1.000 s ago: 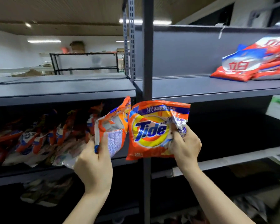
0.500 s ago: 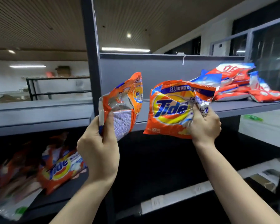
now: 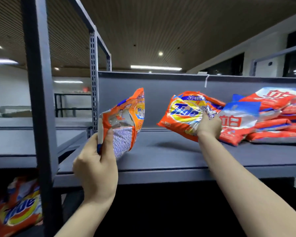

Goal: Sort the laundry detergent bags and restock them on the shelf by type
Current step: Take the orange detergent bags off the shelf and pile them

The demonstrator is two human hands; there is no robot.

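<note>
My right hand [image 3: 209, 126] grips an orange Tide bag [image 3: 183, 112] by its right side, holding it tilted just above the grey upper shelf [image 3: 161, 156], next to a pile of red, white and blue detergent bags [image 3: 266, 120]. My left hand [image 3: 97, 166] grips a second orange Tide bag [image 3: 125, 120] by its lower corner. That bag stands upright with its printed back toward me, in front of the shelf's left part.
A grey upright post [image 3: 39, 106] stands at the left, with a perforated post [image 3: 94, 82] behind it. Another Tide bag [image 3: 19, 209] lies on the lower shelf at bottom left. The grey back panel [image 3: 161, 86] closes off the upper shelf.
Both hands have risen with their bags toward the upper shelf. The right-hand bag has moved over the shelf, close to the red pile, and tilted. The view has shifted up and to the right.
</note>
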